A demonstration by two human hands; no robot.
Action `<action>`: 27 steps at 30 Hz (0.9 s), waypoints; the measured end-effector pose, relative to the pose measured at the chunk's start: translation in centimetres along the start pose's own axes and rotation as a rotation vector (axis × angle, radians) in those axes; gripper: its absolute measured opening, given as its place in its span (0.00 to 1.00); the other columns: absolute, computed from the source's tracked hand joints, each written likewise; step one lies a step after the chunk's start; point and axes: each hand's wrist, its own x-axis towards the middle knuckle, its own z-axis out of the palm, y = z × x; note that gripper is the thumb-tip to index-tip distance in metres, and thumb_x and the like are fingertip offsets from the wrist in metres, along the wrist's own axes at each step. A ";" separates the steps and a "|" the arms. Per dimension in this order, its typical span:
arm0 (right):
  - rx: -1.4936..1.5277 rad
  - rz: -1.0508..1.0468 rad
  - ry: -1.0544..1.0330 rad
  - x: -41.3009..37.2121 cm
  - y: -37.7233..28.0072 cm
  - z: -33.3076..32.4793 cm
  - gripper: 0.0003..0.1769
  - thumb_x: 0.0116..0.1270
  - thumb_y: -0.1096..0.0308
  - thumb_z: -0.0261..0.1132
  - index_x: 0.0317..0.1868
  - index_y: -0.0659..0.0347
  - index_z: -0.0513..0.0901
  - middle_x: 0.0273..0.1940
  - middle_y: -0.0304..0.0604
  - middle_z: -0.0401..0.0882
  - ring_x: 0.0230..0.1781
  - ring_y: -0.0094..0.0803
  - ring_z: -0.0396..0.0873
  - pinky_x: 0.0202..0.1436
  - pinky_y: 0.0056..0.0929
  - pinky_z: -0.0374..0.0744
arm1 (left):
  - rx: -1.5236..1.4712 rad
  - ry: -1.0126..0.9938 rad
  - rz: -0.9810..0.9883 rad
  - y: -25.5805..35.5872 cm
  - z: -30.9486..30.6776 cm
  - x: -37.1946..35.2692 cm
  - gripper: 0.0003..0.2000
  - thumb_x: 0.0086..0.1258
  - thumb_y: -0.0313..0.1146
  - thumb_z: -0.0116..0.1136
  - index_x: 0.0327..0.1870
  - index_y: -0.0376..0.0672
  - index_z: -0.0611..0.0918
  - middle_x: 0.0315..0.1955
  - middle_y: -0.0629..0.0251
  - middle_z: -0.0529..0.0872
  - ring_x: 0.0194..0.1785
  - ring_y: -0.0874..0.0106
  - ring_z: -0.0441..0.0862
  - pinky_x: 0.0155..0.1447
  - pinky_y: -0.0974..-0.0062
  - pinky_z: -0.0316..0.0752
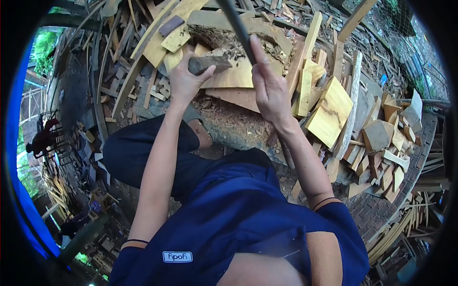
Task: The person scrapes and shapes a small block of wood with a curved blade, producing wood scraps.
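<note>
My left hand [185, 82] is closed around a grey-brown wooden block [209, 65], thumb on the near side. The block is held over a rough, chipped log [210, 35] and a yellow plank [234, 76]. My right hand [271, 93] grips a long, dark, bar-like tool [237, 31], its index finger stretched along the bar. The tool slants up and left out of view, so its far end is hidden and its exact kind cannot be told. Wood chips lie around the log.
Yellow boards [330, 112] lean to the right, beside a pile of cut wood blocks [377, 136]. A small dark purple block [171, 25] lies on planks at upper left. Sawdust and scraps [238, 121] cover the ground before my legs. A blue sheet [19, 157] hangs at far left.
</note>
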 end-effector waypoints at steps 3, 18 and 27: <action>-0.024 0.030 -0.040 -1.4 2.0 1.4 0.34 0.77 0.70 0.52 0.80 0.36 0.57 0.29 0.64 0.80 0.29 0.60 0.82 0.34 0.51 0.77 | 0.011 -0.007 -0.004 0.1 -0.1 0.0 0.18 0.55 0.39 0.78 0.38 0.41 0.81 0.30 0.58 0.90 0.35 0.67 0.90 0.39 0.70 0.82; 0.041 0.005 0.037 -1.2 1.3 1.0 0.33 0.76 0.74 0.52 0.78 0.39 0.61 0.36 0.63 0.81 0.36 0.60 0.82 0.37 0.51 0.74 | 0.009 -0.008 -0.042 -0.8 -0.1 -0.3 0.20 0.55 0.42 0.78 0.41 0.41 0.82 0.30 0.58 0.90 0.35 0.68 0.90 0.40 0.71 0.81; -0.200 0.269 -0.297 -2.2 5.2 1.9 0.31 0.80 0.65 0.49 0.80 0.33 0.56 0.27 0.64 0.79 0.24 0.53 0.80 0.34 0.50 0.76 | -0.020 -0.067 -0.006 0.1 0.1 0.7 0.19 0.58 0.42 0.77 0.42 0.41 0.81 0.31 0.60 0.91 0.35 0.72 0.89 0.42 0.73 0.81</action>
